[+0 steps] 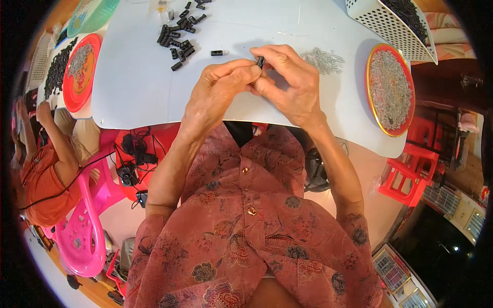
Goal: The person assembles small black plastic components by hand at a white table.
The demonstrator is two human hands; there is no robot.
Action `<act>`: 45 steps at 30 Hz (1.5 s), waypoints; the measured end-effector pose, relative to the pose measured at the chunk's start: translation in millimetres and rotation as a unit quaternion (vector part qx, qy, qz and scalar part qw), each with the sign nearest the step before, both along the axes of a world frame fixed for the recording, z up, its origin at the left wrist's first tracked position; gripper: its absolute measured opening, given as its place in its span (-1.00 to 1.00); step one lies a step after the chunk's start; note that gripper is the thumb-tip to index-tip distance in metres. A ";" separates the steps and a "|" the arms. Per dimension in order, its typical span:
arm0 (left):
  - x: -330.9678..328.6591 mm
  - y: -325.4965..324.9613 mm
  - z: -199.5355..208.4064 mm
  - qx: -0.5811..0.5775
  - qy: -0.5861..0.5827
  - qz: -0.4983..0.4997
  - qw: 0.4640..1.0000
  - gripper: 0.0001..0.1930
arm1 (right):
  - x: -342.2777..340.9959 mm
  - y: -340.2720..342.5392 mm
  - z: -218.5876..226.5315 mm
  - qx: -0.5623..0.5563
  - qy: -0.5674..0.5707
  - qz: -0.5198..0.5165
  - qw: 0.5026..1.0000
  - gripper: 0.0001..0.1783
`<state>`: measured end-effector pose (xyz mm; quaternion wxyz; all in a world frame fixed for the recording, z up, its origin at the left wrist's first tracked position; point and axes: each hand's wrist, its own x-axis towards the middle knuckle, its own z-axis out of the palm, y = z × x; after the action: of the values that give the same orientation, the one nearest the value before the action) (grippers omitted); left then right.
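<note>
Both my hands meet over the near part of the white table (138, 97). Between their fingertips is a small black cord lock (260, 62). My left hand (215, 84) pinches it from the left, thumb and fingers pressed together. My right hand (292, 77) grips it from the other side with curled fingers; its lower end is hidden by them. Just left of the fingertips lies a single black cord lock (219, 53) with two holes and a pale end. Farther left is a loose heap of black cord locks (177, 38). Right of my right hand, small metal springs (323, 60) lie scattered.
A red, gold-rimmed plate (367, 84) full of springs stands at the right. Behind it is a white perforated basket (380, 31) of black parts. At left, a person in orange (54, 174) sits near another red plate (77, 100). A red stool (408, 177) stands right.
</note>
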<state>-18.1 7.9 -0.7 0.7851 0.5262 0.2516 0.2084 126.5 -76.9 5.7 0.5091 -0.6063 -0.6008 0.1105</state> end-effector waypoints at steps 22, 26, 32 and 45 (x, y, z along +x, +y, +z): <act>-0.9 -17.5 3.4 0.143 0.001 0.052 0.988 -0.53 | 99.5 -20.9 75.3 0.034 -0.220 -0.201 0.954 -0.71; -5.1 -22.7 2.1 0.214 0.045 0.061 0.974 -0.53 | 188.0 8.5 111.2 -0.085 -0.209 -0.300 0.927 -0.75; 6.3 -21.5 9.6 0.253 0.030 0.025 0.967 -0.59 | 157.3 -19.0 64.1 0.031 -0.295 -0.067 0.953 -0.76; -0.6 -24.0 0.9 0.264 0.024 0.042 0.963 -0.80 | 93.6 10.1 21.0 -0.102 -0.454 0.050 0.884 -0.91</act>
<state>-18.7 -16.1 0.2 0.6025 0.7089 0.2276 0.2874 220.1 -66.8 26.7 0.1098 -0.6077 -0.7812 -0.0914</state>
